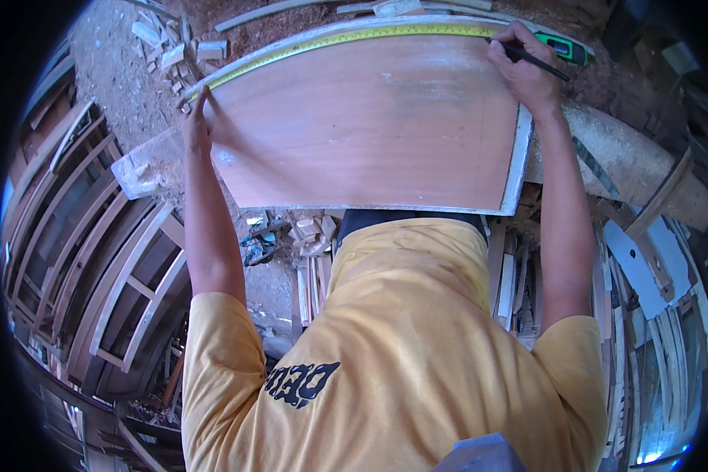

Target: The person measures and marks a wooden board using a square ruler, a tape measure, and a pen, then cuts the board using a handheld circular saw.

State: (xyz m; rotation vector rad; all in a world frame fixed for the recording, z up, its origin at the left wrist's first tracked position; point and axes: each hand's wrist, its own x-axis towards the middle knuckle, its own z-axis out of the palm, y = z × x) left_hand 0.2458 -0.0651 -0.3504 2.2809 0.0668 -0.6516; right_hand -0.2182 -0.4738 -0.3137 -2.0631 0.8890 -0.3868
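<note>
A reddish-brown wooden panel point(370, 126) with a pale edge lies flat before me. The yellow blade of a tape measure point(354, 34) stretches along its far edge, and the green and black case rests at the far right corner. At the far left corner, my left hand point(197, 126) is closed on the end of the blade. My right hand point(529, 72) grips a slim black pencil point(544, 64) beside the case. The pencil's tip points left, near the blade. Part of the blade's end is hidden by my left fingers.
Wooden frames point(134, 295) with curved rails are stacked on the left. Scrap blocks point(173, 55) lie on the dirt ground beyond the panel. A rounded beam point(617, 149) runs out on the right, near white board pieces point(645, 256) and more stacked strips.
</note>
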